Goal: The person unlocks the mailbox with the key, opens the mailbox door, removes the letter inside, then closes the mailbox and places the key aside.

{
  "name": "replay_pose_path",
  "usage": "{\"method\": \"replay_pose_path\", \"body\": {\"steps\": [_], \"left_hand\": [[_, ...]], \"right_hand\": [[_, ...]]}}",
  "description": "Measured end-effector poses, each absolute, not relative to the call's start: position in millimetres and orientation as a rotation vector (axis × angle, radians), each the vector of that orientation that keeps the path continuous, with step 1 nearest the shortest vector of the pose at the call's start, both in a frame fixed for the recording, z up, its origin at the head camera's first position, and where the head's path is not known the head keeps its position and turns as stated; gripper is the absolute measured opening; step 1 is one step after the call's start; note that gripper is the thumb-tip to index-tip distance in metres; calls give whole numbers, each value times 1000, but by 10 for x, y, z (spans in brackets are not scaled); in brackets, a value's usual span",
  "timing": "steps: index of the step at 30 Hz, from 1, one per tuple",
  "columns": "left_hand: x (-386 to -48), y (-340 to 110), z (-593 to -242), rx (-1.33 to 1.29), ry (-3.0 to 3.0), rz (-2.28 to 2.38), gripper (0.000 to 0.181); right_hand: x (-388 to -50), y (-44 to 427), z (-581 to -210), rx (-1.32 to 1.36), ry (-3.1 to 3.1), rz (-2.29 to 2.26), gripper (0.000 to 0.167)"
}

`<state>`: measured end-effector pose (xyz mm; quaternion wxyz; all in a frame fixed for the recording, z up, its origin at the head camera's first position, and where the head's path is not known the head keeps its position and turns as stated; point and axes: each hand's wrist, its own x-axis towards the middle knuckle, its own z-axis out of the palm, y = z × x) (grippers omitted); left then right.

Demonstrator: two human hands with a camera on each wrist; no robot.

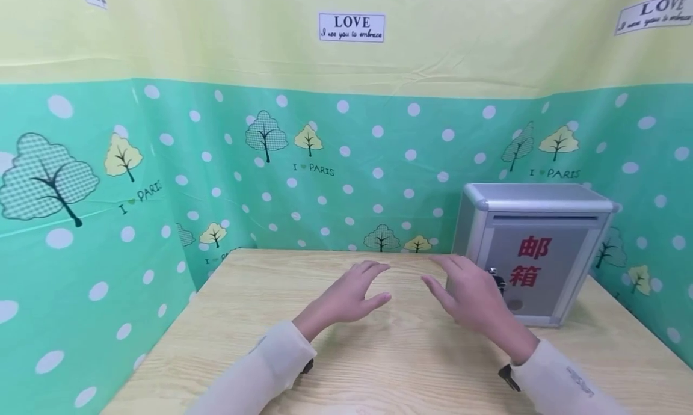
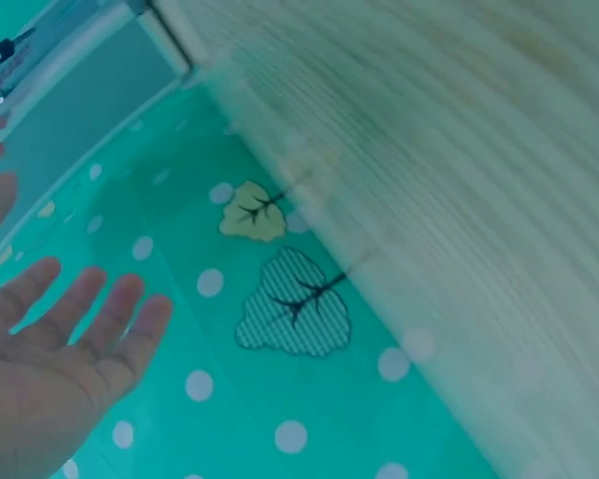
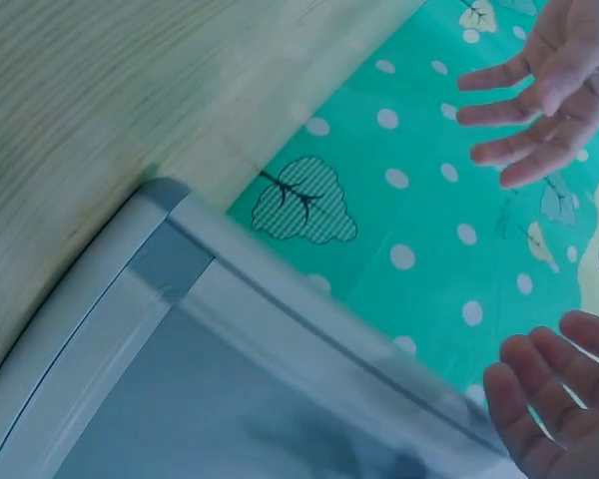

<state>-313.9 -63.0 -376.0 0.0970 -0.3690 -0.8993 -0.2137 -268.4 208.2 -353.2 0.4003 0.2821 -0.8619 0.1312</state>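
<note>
Dial laid on surface [image 1: 390, 367] in my head view, twelve at far edge. Left hand [image 1: 352, 292] over surface toward eleven o'clock, fingers extended, nothing held. Right hand [image 1: 471, 292] toward one o'clock, fingers loose, nothing held. I see hands well apart, facing each other. Silver box [image 1: 541, 255] with red characters stands upright at two o'clock, beside right hand; contact, I can't tell. Dark lock [image 1: 498, 279] on box front. Green dotted cloth [image 1: 303, 192] hangs at twelve.
</note>
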Motion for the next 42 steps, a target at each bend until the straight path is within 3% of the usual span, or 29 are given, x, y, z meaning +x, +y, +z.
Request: {"method": "replay_pose_path", "body": {"steps": [4, 20, 32, 42], "left_hand": [[-3164, -494, -3725, -1120, -2606, -803, 60], [-3286, 315, -3626, -1070, -2473, -1345, 58], [-3243, 661, -3636, -849, -2352, -1762, 62], [-3178, 787, -3626, -808, -2319, -1856, 58]], "right_hand": [[-2655, 2187, -3517, 728, -2084, 329, 38], [-2575, 2898, -3471, 633, -1870, 238, 51], [-2489, 3459, -3441, 229, -1904, 340, 44], [-2499, 3562, -3474, -153, -2002, 605, 68]]}}
